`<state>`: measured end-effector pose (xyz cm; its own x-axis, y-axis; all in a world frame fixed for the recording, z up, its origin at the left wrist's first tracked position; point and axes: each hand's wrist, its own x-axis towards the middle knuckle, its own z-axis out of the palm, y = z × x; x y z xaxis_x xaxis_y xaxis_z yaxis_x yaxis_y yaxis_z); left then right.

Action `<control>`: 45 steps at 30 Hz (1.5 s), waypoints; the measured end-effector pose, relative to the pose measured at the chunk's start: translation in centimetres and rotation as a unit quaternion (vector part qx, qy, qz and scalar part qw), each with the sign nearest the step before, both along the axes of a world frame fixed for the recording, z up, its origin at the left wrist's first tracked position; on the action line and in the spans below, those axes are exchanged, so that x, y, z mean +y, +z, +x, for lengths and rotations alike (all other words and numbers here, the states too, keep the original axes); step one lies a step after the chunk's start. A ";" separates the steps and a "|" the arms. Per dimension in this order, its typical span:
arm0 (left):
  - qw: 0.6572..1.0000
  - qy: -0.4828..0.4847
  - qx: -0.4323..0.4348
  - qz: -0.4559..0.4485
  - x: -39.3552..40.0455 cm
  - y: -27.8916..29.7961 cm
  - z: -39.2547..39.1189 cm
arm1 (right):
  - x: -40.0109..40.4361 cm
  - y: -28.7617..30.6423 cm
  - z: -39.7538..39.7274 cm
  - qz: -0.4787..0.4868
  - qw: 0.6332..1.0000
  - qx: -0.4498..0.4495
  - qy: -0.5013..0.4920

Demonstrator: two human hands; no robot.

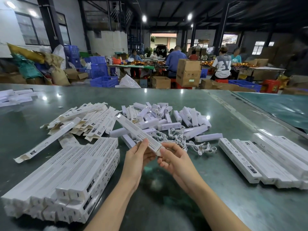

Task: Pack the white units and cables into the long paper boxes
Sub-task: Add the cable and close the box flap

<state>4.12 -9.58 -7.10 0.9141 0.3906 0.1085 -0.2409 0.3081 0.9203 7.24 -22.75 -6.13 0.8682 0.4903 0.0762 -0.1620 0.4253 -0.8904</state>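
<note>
From the head camera, a long white printed paper box [139, 134] is held above the middle of the glossy green desk [208, 189], slanting away toward the far left. The left hand [139, 161] grips its near end, fingers curled round it, and the right hand [173, 160] pinches the open end flap. Beyond the hands lies a heap of short white plastic units [166, 119] with tangled white cables [191, 144]. Flat unfolded white boxes [86, 120] are piled toward the far left; closed white boxes are stacked at the near left corner [66, 180] and along the right edge [266, 159].
</note>
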 end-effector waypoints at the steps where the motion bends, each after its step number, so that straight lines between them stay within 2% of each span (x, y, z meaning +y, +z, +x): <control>1: 1.000 -0.001 0.000 0.002 0.0 0.0 0.0 | 0.0 0.0 0.0 -0.001 1.000 0.000 0.000; 17: 0.996 -0.029 -0.015 0.080 -0.2 0.3 -0.7 | -0.6 0.1 -0.2 -0.006 1.000 -0.030 0.006; 19: 0.994 -0.007 -0.017 0.106 -0.3 0.7 -0.8 | -0.6 0.0 0.0 -0.020 0.999 -0.042 -0.002; 21: 0.982 0.057 -0.023 0.176 -0.5 0.8 -0.9 | -0.8 0.0 0.2 -0.101 0.988 -0.109 -0.044; 23: 0.957 0.132 -0.032 0.257 -0.6 1.0 -1.1 | -1.0 0.2 0.4 -0.171 0.961 -0.193 -0.104; 26: 0.904 0.203 -0.081 0.368 -0.6 1.1 -1.7 | -1.1 1.4 -0.1 -0.136 0.932 -0.297 -0.159; 28: 0.882 0.231 -0.073 0.404 -0.4 1.0 -1.8 | -1.5 2.3 -0.4 -0.137 0.882 -0.411 -0.184; 31: 0.886 0.243 -0.047 0.391 -0.2 1.0 -1.7 | -1.8 3.1 -0.8 -0.179 0.804 -0.525 -0.214; 35: 0.916 0.205 -0.028 0.344 -0.6 1.1 -1.8 | -1.2 2.7 -0.9 -0.200 0.762 -0.546 -0.283; 38: 0.950 0.194 -0.006 0.246 -1.5 1.4 -1.6 | -1.4 1.8 -0.6 -0.207 0.762 -0.527 -0.316; 41: 0.988 0.077 0.008 0.136 -2.4 1.7 -1.6 | -1.8 1.0 -0.2 -0.234 0.755 -0.538 -0.291; 43: 0.992 0.033 0.015 0.122 -2.5 1.6 -1.5 | -1.8 0.5 -0.1 -0.284 0.740 -0.552 -0.257; 45: 0.992 0.046 0.013 0.118 -2.2 1.2 -1.3 | -1.8 0.3 0.0 -0.340 0.731 -0.559 -0.195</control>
